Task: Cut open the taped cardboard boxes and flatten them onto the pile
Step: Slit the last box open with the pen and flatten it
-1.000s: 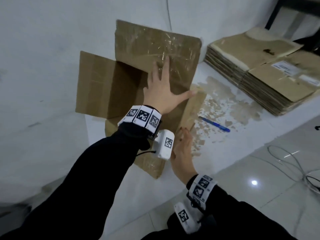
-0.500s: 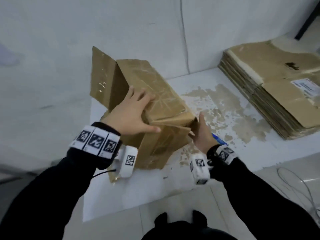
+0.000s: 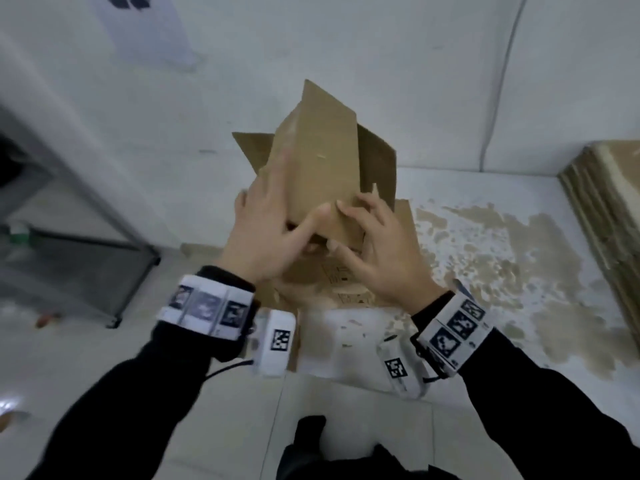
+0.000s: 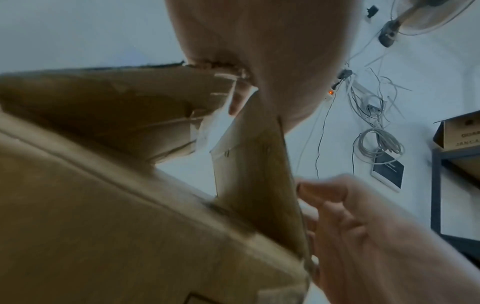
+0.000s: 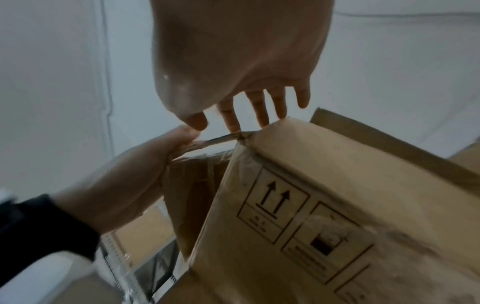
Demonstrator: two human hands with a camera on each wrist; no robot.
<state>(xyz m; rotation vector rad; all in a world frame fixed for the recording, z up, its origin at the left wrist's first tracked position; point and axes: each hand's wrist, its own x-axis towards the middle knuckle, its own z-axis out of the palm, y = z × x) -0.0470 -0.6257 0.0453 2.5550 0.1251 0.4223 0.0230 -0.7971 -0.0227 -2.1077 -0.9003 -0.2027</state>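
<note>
The grip of 2 hands, left hand (image 3: 266, 233) and right hand (image 3: 377, 251), clasps 1 cardboard box (image 3: 322, 174) beside 1 flattened pile (image 3: 602, 202).

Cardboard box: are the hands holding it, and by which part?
Yes. Both hands grip the cardboard box at its near end: left hand on the left side, right hand on the right.

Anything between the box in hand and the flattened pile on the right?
Nothing visible. Both the left hand and right hand hold the cardboard box; between it and the pile lies only bare, stained white surface.
</note>
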